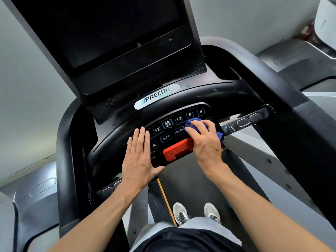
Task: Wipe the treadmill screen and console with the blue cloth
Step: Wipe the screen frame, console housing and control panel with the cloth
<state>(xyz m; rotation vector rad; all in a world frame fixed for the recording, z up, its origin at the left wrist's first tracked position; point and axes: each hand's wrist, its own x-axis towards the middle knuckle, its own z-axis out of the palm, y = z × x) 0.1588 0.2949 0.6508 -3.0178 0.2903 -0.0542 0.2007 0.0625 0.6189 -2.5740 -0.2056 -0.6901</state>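
Left hand (139, 155) lies flat, fingers straight, on the console (116, 140); right hand (204, 140) grips the bunched blue cloth (190, 123), apparently mid-wipe over centre-right buttons; next: the dark screen (116, 33), upper centre.

The screen (109, 33) is dark, glossy glass or plastic; the console (209, 95) below it, smooth black plastic with a sheen. At three o'clock the blue cloth (192, 124) looks soft and nappy — the red stop bar (174, 151) matt plastic.
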